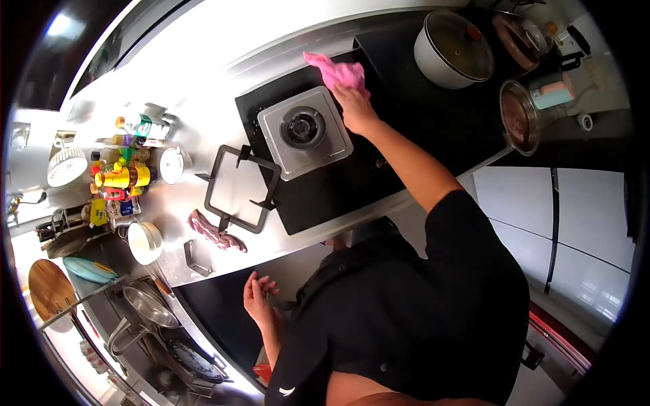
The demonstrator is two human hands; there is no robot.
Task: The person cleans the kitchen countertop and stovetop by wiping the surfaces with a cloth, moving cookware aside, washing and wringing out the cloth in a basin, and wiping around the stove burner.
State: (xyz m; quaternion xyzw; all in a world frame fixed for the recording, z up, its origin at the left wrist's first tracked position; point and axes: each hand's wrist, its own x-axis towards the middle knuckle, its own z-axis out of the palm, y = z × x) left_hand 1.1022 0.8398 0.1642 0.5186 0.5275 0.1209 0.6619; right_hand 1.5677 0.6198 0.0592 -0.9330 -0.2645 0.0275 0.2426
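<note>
My right hand point(355, 111) reaches across the black gas hob point(298, 210) and grips a pink cloth point(342, 72), pressing it near the hob's back edge. The cloth lies just behind a square metal burner plate point(271, 133) with a round dark burner point(302, 127) in its middle. My left hand point(259, 298) hangs in front of the counter edge, its fingers loosely bent and apart, with nothing in them. A black square pan support point(211, 193) lies off the burner, partly on the steel counter. Closer to my left hand is a crumpled dark red striped cloth point(215, 231).
A lidded white pot point(439, 59) stands at the hob's far right, with a steel pan point(519, 116) at the right edge. On the left counter are several bottles point(125, 177), white bowls point(145, 242), a white lidded jar point(175, 165) and a small metal frame point(196, 259).
</note>
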